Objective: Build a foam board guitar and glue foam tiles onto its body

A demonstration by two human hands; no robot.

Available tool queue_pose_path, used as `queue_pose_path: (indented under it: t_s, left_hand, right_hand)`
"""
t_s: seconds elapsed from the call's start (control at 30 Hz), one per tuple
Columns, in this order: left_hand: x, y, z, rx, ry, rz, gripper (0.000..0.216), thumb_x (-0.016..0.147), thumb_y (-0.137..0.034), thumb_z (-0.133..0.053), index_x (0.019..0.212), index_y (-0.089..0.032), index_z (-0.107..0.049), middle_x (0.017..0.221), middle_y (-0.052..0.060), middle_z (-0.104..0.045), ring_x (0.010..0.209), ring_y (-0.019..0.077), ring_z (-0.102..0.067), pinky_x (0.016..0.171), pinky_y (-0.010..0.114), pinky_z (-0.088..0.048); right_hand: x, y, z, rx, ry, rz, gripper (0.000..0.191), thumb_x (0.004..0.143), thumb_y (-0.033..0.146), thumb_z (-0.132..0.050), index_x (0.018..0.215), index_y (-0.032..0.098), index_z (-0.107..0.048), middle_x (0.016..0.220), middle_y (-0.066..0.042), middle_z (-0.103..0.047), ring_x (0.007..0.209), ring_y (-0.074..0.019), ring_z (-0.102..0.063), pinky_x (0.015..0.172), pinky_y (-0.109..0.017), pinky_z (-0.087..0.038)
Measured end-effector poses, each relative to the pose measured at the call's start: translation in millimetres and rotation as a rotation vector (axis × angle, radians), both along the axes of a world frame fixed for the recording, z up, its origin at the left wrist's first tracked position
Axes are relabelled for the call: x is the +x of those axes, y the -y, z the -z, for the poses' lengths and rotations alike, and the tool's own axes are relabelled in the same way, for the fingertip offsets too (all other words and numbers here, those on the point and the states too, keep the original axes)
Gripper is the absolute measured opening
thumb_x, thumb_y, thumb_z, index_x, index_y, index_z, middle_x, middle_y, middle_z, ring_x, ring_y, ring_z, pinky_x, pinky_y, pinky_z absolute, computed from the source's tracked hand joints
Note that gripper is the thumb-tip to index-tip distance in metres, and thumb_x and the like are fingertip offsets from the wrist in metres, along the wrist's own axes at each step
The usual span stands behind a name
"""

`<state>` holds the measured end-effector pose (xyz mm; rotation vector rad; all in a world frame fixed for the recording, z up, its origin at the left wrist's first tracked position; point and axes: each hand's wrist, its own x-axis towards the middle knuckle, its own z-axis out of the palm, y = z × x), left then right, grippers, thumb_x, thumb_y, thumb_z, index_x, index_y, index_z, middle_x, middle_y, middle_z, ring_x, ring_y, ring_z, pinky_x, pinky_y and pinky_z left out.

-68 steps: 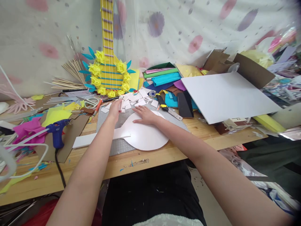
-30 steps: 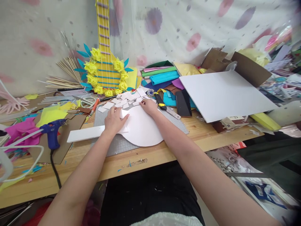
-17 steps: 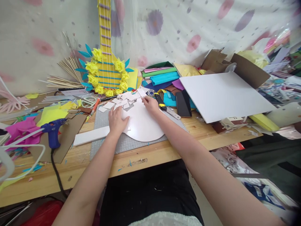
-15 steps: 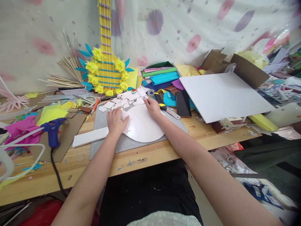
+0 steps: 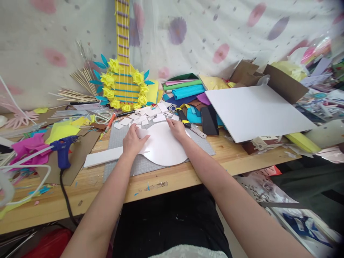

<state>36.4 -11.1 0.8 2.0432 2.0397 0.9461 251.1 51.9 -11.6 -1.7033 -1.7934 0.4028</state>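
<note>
A white foam board cut-out (image 5: 166,148), with a round body and a long strip to its left, lies on a grey cutting mat (image 5: 113,138). My left hand (image 5: 133,141) bends over the narrow part where strip and round body meet, its thumb and fingers around a white edge there. My right hand (image 5: 177,129) has its fingers curled together at the upper right rim of the round body; their tips are partly hidden. Small white foam offcuts (image 5: 146,113) are heaped just beyond the board. A yellow-and-black utility knife (image 5: 184,118) rests beside my right hand.
A yellow toy guitar (image 5: 125,87) with paper flowers stands at the back. A blue glue gun (image 5: 63,152) is at left, near scissors (image 5: 103,116). At right are a phone (image 5: 209,120) and a large white board (image 5: 255,111).
My right hand has drawn slightly down and toward me along the board's rim. The fingers of my left hand have lifted and bent more around the white edge.
</note>
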Motion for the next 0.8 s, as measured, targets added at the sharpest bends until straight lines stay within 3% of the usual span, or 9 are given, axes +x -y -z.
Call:
queue_pose_path:
  t_s: [0.13, 0.23, 0.33, 0.47, 0.67, 0.8]
  left_hand:
    - [13.3, 2.9, -2.5, -0.029, -0.138, 0.239, 0.076, 0.074, -0.040, -0.068, 0.138, -0.018, -0.034, 0.132, 0.012, -0.056, 0.125, 0.0274, -0.049, 0.109, 0.044, -0.034]
    - [20.1, -0.3, -0.3, -0.159, -0.183, 0.306, 0.073, 0.077, -0.041, -0.065, 0.139, -0.017, -0.037, 0.130, 0.013, -0.058, 0.123, 0.0284, -0.051, 0.106, 0.044, -0.037]
    - [19.0, -2.2, 1.1, -0.174, -0.143, 0.324, 0.076, 0.075, -0.041, -0.066, 0.141, -0.018, -0.036, 0.132, 0.013, -0.056, 0.123, 0.0285, -0.050, 0.103, 0.043, -0.039]
    - [7.1, -0.5, -3.4, -0.079, -0.067, 0.292, 0.083, 0.068, -0.038, -0.072, 0.140, -0.018, -0.037, 0.132, 0.011, -0.056, 0.124, 0.0290, -0.049, 0.105, 0.043, -0.037]
    - [-9.1, -0.6, -10.4, 0.074, 0.088, 0.043, 0.047, 0.080, -0.019, -0.050, 0.127, -0.020, -0.050, 0.114, 0.006, -0.066, 0.106, 0.0202, -0.059, 0.094, 0.036, -0.046]
    - [-0.9, -0.2, -3.8, -0.091, -0.008, 0.222, 0.063, 0.074, -0.029, -0.064, 0.134, -0.019, -0.045, 0.120, 0.008, -0.064, 0.111, 0.0252, -0.057, 0.097, 0.039, -0.044]
  right_hand:
    - [2.3, -2.3, 1.6, -0.013, -0.078, 0.002, 0.050, 0.093, 0.053, -0.029, 0.062, 0.020, -0.050, 0.065, -0.003, -0.059, 0.068, -0.0167, -0.054, 0.061, -0.025, -0.031]
    - [2.7, -1.9, -0.2, -0.024, -0.100, -0.004, 0.049, 0.093, 0.051, -0.030, 0.061, 0.020, -0.049, 0.065, -0.002, -0.059, 0.069, -0.0164, -0.055, 0.062, -0.024, -0.032]
    - [3.2, -0.6, -2.0, -0.031, -0.099, -0.010, 0.049, 0.093, 0.051, -0.030, 0.061, 0.020, -0.050, 0.065, -0.002, -0.060, 0.070, -0.0167, -0.056, 0.063, -0.024, -0.033]
    - [4.3, -0.6, -2.0, -0.034, -0.097, -0.007, 0.051, 0.094, 0.052, -0.029, 0.062, 0.020, -0.052, 0.066, -0.002, -0.061, 0.071, -0.0170, -0.058, 0.065, -0.024, -0.035]
    - [3.5, -0.5, -0.4, -0.033, -0.051, -0.012, 0.051, 0.095, 0.050, -0.028, 0.066, 0.020, -0.056, 0.069, -0.003, -0.063, 0.072, -0.0169, -0.058, 0.065, -0.024, -0.035]
    - [-0.3, 6.5, -3.0, 0.063, 0.051, -0.116, 0.033, 0.091, 0.042, -0.043, 0.077, 0.019, -0.061, 0.075, -0.003, -0.064, 0.076, -0.0168, -0.057, 0.068, -0.025, -0.036]
